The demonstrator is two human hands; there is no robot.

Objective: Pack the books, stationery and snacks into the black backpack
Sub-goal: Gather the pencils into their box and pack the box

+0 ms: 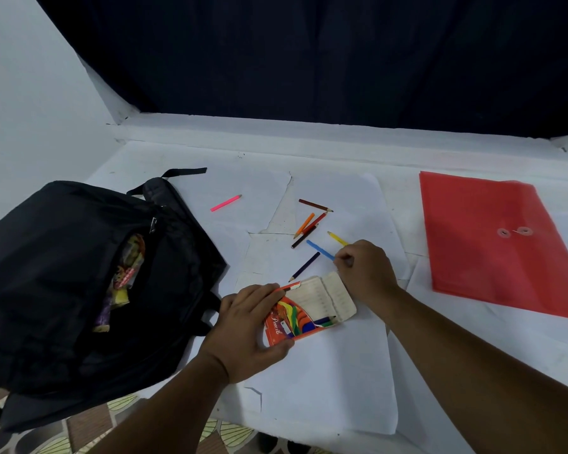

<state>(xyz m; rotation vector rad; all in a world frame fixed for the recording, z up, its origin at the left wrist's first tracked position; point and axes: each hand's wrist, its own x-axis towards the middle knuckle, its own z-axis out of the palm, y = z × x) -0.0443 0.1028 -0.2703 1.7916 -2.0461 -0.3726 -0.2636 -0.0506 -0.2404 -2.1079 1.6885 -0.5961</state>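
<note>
Right hand (368,270) pinches the near end of the blue pencil (320,250) on the white table (325,388); left hand (246,329) grips the opened pencil box (305,314), thumb curled under its lower edge, holding it flat. One dark pencil already sits in the box tray. Remaining loose stationery: yellow pencil (336,238), navy pencil (305,266), a red, orange and brown cluster (309,222), and a pink pencil (226,203) lying apart. The black backpack (79,290) stands open just left, snack wrappers (125,276) visible inside. The red folder (499,244) lies unpacked (well right). Risk, in my judgement: the round pencils may roll when brushed, and the open flap may spill contents if the box tilts during transfer.
</note>
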